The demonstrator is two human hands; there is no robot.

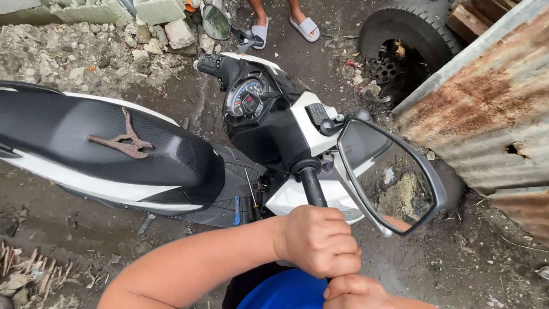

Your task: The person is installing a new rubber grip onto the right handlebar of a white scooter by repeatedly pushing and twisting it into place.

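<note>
A rusty pair of pliers point(123, 140) lies flat on the black textured seat point(74, 134) of a white-and-black scooter point(286, 197), well apart from both hands. Right of the seat, the footwell carries a thin screwdriver point(250, 189) and a blue tool point(237, 210). The round instrument cluster point(246, 97) sits between the handlebars. The left hand point(317, 240) has its grip fully closed around the black handlebar grip point(311, 186), fingers wrapped tight. The right hand point(354, 293), just below and touching it, is cut by the frame edge; its grip state cannot be told. A dark-framed mirror point(392, 174) stands beside the hands. Corrugated rusty sheet point(486, 109) bounds the right; an old tyre point(403, 28) lies beyond on muddy ground.
</note>
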